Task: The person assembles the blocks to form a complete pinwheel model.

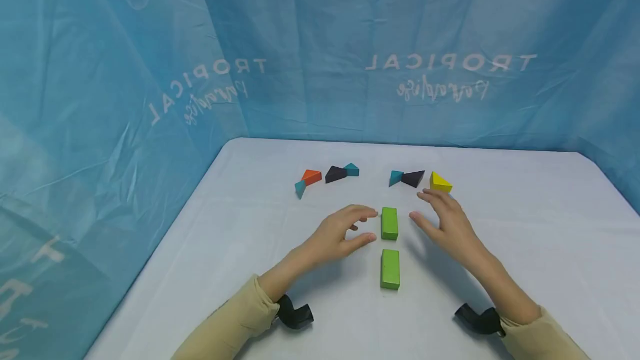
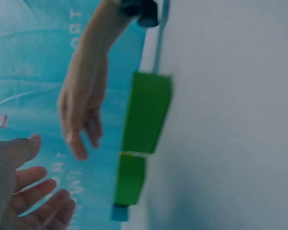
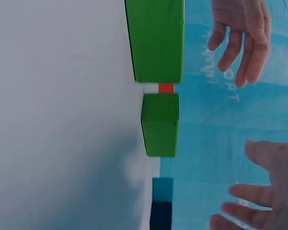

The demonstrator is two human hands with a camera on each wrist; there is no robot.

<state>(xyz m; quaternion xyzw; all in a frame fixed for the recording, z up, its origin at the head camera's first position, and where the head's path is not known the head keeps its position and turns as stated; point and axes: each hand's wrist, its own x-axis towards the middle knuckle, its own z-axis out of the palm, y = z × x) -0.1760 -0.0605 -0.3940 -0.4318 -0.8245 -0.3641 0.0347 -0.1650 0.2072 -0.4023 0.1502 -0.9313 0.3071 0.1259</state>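
Note:
Two green rectangular blocks stand in line in the middle of the white table, a far block and a near block, with a gap between them. My left hand hovers to the left of the far block, fingers loosely bent and apart from it. On the other side, my right hand is held with fingers spread, holding nothing. Its fingertips are close to a yellow triangular block in the head view. Both wrist views show the green blocks upright beside empty hands.
Behind the hands lie an orange block, a black block and a teal one on the left. Another teal piece touches the orange one. Right of them are a teal triangle and a black triangle. Blue curtains enclose the table.

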